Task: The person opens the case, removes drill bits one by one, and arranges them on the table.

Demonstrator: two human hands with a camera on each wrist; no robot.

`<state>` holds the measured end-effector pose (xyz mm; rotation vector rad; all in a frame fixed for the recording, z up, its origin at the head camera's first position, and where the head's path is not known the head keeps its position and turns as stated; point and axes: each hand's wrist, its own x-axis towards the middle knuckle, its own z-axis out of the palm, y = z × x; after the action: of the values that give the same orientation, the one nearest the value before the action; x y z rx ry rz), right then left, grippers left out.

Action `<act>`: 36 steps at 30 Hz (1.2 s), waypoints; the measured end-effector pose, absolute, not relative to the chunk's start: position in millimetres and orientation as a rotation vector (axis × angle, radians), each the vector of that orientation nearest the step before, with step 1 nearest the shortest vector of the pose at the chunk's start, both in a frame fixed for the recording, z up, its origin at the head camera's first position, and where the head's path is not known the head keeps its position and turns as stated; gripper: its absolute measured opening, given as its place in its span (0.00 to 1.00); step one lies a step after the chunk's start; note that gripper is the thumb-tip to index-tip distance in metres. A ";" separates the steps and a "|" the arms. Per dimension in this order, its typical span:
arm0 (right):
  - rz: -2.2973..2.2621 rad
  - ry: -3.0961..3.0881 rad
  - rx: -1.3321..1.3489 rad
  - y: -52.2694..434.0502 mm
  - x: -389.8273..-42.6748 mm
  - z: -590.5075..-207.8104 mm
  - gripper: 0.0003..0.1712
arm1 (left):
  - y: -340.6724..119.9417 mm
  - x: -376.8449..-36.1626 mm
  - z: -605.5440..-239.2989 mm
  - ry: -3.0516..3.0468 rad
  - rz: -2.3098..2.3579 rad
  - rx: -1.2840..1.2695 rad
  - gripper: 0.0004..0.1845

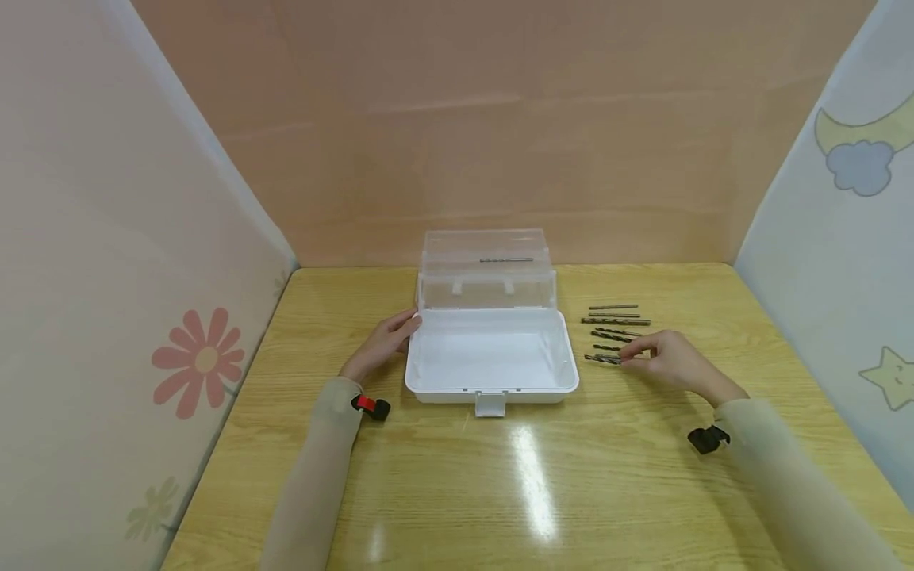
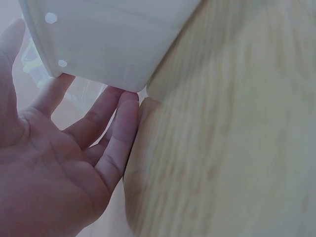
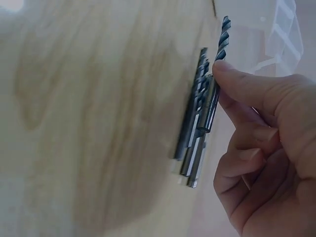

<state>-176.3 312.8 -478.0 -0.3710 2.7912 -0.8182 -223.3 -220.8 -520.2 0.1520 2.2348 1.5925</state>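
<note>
A white plastic box (image 1: pixel 493 353) stands with its lid up at the middle of the wooden table (image 1: pixel 500 476); the clear lid (image 1: pixel 485 277) leans back with one drill bit (image 1: pixel 505 259) showing in it. My left hand (image 1: pixel 385 341) lies open, its straight fingers (image 2: pixel 116 123) touching the box's (image 2: pixel 108 39) left corner. To the right of the box lies a row of several drill bits (image 1: pixel 616 321). My right hand (image 1: pixel 667 361) pinches the nearest drill bit (image 3: pixel 215 89) by its shank, beside the other bits (image 3: pixel 190 138).
Pink and pale panels wall in the table on the left, back and right. Bare tabletop (image 1: pixel 464 492) stretches in front of the box. The box latch (image 1: pixel 489 406) sticks out toward me.
</note>
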 end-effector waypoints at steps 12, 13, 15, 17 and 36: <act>-0.801 2.836 -0.389 319.0 -174.2 -493.7 0.07 | -221.4 -222.6 -518.8 2.245 1.587 0.137 0.40; -0.796 2.842 -0.396 318.8 -174.3 -493.7 0.07 | -221.5 -222.7 -519.0 2.245 1.584 0.135 0.40; -0.786 2.851 -0.399 319.2 -174.9 -494.3 0.06 | -221.4 -222.6 -519.0 2.245 1.578 0.131 0.41; -0.781 2.852 -0.400 319.4 -174.8 -494.3 0.07 | -221.1 -222.3 -518.6 2.242 1.581 0.126 0.41; -0.790 2.845 -0.391 322.5 -172.5 -492.4 0.08 | -220.6 -222.1 -517.2 2.238 1.574 0.170 0.40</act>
<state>-172.5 322.5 -492.4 -0.3910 2.8451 -0.7900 -222.1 -220.6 -517.2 0.1697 2.2378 1.5741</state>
